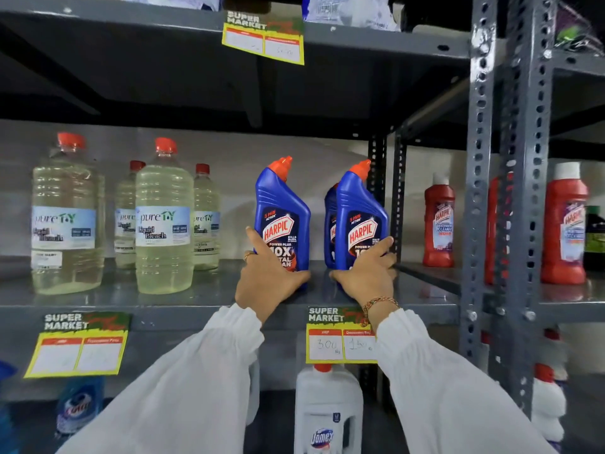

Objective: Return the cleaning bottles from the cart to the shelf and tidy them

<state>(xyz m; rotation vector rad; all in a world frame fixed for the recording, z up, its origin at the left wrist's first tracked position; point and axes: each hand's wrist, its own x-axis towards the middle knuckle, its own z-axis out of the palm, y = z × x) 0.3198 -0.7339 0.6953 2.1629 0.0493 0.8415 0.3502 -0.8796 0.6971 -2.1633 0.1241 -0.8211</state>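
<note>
Both hands are on blue Harpic bottles standing upright near the front edge of the grey metal shelf [183, 303], toward its right end. The left hand [266, 283] wraps the base of the left Harpic bottle [283, 221], fingers closed around its lower left side, forefinger running up along the label. The right hand [366, 273] grips the base of the right Harpic bottle [361, 221], fingers curled round its right side. A third blue Harpic bottle [330, 221] stands just behind the right one, mostly hidden. The right bottle sits close to the dark perforated upright [376, 165] at the shelf's back right corner. Well apart, toward the left end, four clear liquid bleach bottles [163, 217] with red caps stand in two rows. Beyond the grey uprights to the right, red Harpic bathroom cleaner bottles [438, 224] stand on the neighbouring shelf. A yellow price tag [340, 339] hangs from the front edge, below the right wrist, and a white Domex bottle [327, 414] stands on the shelf beneath.
</note>
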